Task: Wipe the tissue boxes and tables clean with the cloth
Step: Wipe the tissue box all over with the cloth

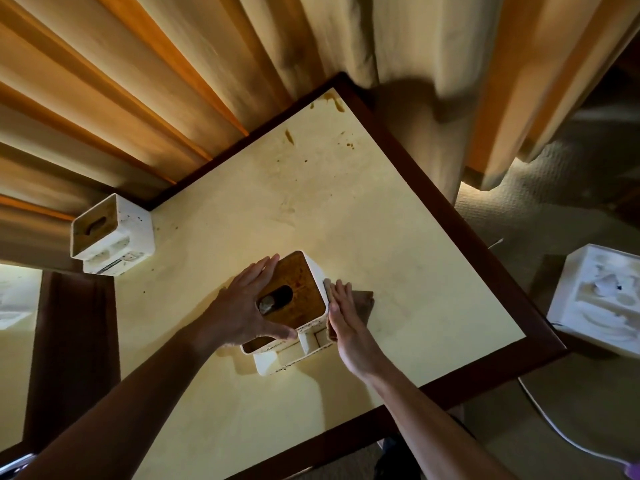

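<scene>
Standing on the cream table (pixel 398 258), the near tissue box (pixel 294 306) is clasped on top by the spread left hand (pixel 244 308). The right hand (pixel 346 320), fingers straight and together, presses a brown cloth (pixel 363 301) against the box's side. A second tissue box (pixel 112 233) sits well apart, at the table's corner.

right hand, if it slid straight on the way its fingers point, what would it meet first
Nothing close, it seems. The right hand, pressing the cloth flat against the side of the tissue box, points along that side. Ahead lies bare table, then brown stains near the far edge.
</scene>
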`<action>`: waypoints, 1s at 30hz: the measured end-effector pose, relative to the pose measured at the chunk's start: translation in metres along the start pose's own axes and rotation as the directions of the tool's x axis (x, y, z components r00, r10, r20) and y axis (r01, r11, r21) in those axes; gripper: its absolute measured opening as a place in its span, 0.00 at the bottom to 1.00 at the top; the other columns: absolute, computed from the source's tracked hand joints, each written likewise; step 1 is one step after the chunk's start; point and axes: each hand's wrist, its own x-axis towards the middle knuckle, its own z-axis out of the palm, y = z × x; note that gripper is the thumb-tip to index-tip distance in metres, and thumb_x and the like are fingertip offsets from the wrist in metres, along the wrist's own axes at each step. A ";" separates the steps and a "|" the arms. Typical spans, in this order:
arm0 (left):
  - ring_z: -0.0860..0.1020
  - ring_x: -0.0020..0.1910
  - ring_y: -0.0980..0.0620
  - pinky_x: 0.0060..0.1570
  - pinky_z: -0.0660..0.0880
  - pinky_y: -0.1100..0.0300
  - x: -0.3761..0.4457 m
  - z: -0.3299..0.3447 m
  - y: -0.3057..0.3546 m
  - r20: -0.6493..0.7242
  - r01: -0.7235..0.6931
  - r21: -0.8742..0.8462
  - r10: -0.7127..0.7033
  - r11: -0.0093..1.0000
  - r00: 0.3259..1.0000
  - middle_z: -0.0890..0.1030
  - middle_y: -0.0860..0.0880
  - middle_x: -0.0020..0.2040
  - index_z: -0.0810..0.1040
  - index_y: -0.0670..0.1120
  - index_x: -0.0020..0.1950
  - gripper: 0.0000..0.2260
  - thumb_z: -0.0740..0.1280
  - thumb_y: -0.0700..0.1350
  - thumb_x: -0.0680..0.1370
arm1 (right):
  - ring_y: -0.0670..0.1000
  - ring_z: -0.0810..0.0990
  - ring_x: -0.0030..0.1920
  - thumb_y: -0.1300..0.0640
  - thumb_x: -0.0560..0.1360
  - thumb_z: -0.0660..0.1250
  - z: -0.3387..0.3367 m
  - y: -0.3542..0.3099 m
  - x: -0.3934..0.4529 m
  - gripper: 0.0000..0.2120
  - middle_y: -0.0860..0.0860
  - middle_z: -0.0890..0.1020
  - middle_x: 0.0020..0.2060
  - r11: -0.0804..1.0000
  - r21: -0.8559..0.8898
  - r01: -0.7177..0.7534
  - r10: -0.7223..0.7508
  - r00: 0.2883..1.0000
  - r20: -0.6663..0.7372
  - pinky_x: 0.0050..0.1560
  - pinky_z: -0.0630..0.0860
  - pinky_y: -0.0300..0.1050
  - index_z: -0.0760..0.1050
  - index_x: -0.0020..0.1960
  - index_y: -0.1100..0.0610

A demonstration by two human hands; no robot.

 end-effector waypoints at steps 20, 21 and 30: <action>0.51 0.79 0.50 0.72 0.63 0.38 0.001 -0.002 0.005 0.025 0.000 -0.029 0.001 1.000 1.000 0.46 0.64 0.80 0.33 0.80 0.67 0.61 0.77 0.74 0.52 | 0.43 0.62 0.70 0.45 0.82 0.55 -0.003 -0.043 0.061 0.25 0.46 0.69 0.68 0.999 0.031 -0.034 0.032 0.998 0.048 0.74 0.51 0.53 0.55 0.77 0.40; 0.51 0.79 0.50 0.72 0.64 0.38 0.001 -0.002 0.006 0.027 0.001 -0.025 -0.001 1.000 1.000 0.47 0.64 0.80 0.33 0.80 0.67 0.61 0.77 0.75 0.52 | 0.42 0.62 0.69 0.47 0.82 0.55 -0.004 -0.044 0.056 0.24 0.46 0.69 0.68 1.000 0.001 -0.008 0.008 1.000 0.025 0.75 0.50 0.52 0.56 0.77 0.40; 0.50 0.79 0.50 0.72 0.64 0.38 0.002 -0.002 0.007 0.033 0.024 0.013 -0.025 1.000 0.999 0.46 0.62 0.80 0.33 0.74 0.73 0.65 0.75 0.76 0.51 | 0.40 0.45 0.75 0.45 0.82 0.48 0.003 -0.028 0.008 0.27 0.48 0.50 0.78 1.000 -0.007 0.011 -0.010 0.998 0.068 0.77 0.38 0.54 0.44 0.78 0.43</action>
